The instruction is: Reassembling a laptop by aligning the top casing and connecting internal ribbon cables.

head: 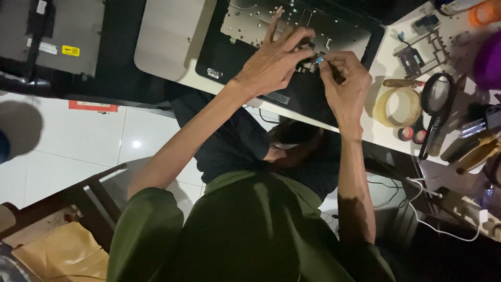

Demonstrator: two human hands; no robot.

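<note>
While both hands meet over the opened laptop base (292, 57), the left hand (274, 62) lies spread across its lower middle, fingers fanned and pressing on a dark part by the metal plate; whether it grips anything I cannot tell. The right hand (344, 86) is closed narrow, thumb and forefinger pinching a small blue-tipped piece (319, 61), too small to name, just beside the left fingertips. The laptop base rests on the pale table (167, 42), its long axis running from the upper left down to the right, tilted against the table edge, its near edge hanging toward the person. It lies under both hands, reaching away beyond them. To the right of the right hand sit a roll of tape (399, 107) and a magnifying glass (437, 94).
</note>
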